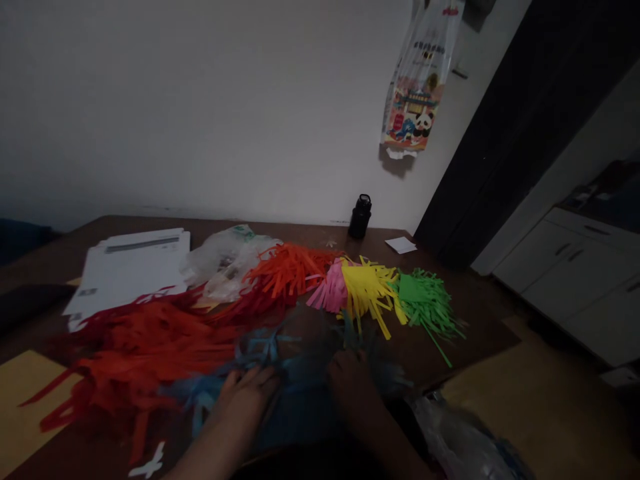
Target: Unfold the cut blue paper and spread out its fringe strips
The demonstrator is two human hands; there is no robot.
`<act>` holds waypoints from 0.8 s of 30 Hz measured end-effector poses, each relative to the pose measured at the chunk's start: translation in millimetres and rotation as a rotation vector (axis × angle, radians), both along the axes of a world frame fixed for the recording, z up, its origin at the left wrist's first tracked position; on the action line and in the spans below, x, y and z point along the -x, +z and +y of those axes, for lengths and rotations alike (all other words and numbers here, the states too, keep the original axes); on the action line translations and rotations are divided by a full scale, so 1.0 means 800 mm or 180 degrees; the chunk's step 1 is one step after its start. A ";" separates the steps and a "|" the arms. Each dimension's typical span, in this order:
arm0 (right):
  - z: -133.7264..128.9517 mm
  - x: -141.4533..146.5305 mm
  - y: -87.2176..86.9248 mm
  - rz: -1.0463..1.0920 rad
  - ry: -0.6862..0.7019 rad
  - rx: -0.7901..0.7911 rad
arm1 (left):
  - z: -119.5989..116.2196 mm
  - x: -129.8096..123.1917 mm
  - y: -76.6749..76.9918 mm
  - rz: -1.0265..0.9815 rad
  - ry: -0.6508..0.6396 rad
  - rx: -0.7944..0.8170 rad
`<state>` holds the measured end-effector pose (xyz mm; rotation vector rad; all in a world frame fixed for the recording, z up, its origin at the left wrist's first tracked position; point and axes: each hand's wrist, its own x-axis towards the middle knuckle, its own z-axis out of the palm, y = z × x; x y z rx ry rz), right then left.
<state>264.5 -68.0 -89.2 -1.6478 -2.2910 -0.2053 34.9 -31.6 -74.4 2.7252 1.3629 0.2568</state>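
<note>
Blue fringed strips lie at the near edge of the table, blurred and dim. My left hand rests on their left part, fingers bent and pointing away from me. On their right part is my right hand, darker and smeared, its fingertips curled down among the strips. What either hand grips, if anything, cannot be made out. Red-orange strips form a large heap left of my left hand. Beyond the hands sit an orange bunch, a pink one, a yellow one and a green one.
White papers and a clear plastic bag lie at the back left of the table. A black bottle stands near the wall, left of a white card. Yellow paper lies front left; another plastic bag is at lower right.
</note>
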 end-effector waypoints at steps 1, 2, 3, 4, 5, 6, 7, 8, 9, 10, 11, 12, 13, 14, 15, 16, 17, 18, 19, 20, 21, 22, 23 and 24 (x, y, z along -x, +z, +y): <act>0.004 0.003 0.003 -0.0005 -0.0079 0.0017 | -0.001 -0.004 0.002 0.0002 0.0110 0.0029; 0.008 0.005 0.006 -0.0007 -0.0145 0.0018 | -0.002 -0.008 0.004 0.0003 0.0207 0.0053; 0.011 0.007 0.009 -0.0006 -0.0212 0.0021 | -0.003 -0.011 0.007 0.0000 0.0294 0.0073; 0.013 0.008 0.012 -0.0005 -0.0276 0.0017 | -0.003 -0.013 0.009 -0.0006 0.0369 0.0088; 0.014 0.010 0.015 -0.0004 -0.0327 0.0003 | -0.004 -0.016 0.011 -0.0015 0.0429 0.0096; 0.015 0.011 0.017 -0.0008 -0.0349 -0.0018 | -0.004 -0.017 0.013 -0.0026 0.0474 0.0094; 0.014 0.012 0.019 -0.0014 -0.0331 -0.0035 | -0.005 -0.019 0.014 -0.0037 0.0499 0.0087; 0.013 0.013 0.020 -0.0023 -0.0231 -0.0055 | -0.005 -0.020 0.015 -0.0045 0.0510 0.0070; 0.012 0.015 0.020 -0.0033 -0.0048 -0.0095 | -0.005 -0.021 0.015 -0.0052 0.0507 0.0043; 0.010 0.017 0.020 -0.0040 0.0186 -0.0160 | -0.005 -0.021 0.014 -0.0058 0.0487 0.0004; 0.009 0.020 0.019 -0.0049 0.0434 -0.0249 | -0.005 -0.021 0.012 -0.0062 0.0454 -0.0043; 0.008 0.022 0.017 -0.0057 0.0660 -0.0364 | -0.005 -0.021 0.010 -0.0064 0.0417 -0.0093; 0.008 0.025 0.015 -0.0058 0.0830 -0.0497 | -0.004 -0.021 0.007 -0.0067 0.0375 -0.0146; 0.010 0.027 0.012 -0.0051 0.0923 -0.0622 | -0.003 -0.021 0.004 -0.0073 0.0320 -0.0197; 0.012 0.029 0.009 -0.0039 0.0949 -0.0710 | -0.001 -0.020 0.001 -0.0080 0.0255 -0.0248; 0.014 0.031 0.006 -0.0022 0.0957 -0.0768 | 0.001 -0.019 -0.003 -0.0090 0.0187 -0.0299; 0.017 0.032 0.004 0.0001 0.0946 -0.0802 | 0.003 -0.018 -0.007 -0.0104 0.0114 -0.0350; 0.020 0.033 0.002 0.0029 0.0920 -0.0816 | 0.005 -0.018 -0.010 -0.0121 0.0041 -0.0403; 0.022 0.034 0.001 0.0055 0.0883 -0.0813 | 0.006 -0.017 -0.013 -0.0138 -0.0021 -0.0461; 0.024 0.034 0.001 0.0078 0.0846 -0.0806 | 0.008 -0.017 -0.016 -0.0158 -0.0062 -0.0521; 0.025 0.034 0.001 0.0100 0.0806 -0.0797 | 0.008 -0.017 -0.018 -0.0179 -0.0094 -0.0583; 0.025 0.034 0.002 0.0115 0.0772 -0.0782 | 0.009 -0.016 -0.019 -0.0204 -0.0117 -0.0643; 0.025 0.034 0.004 0.0123 0.0740 -0.0762 | 0.009 -0.017 -0.019 -0.0227 -0.0139 -0.0700; 0.025 0.034 0.006 0.0126 0.0719 -0.0743 | 0.008 -0.016 -0.018 -0.0251 -0.0161 -0.0753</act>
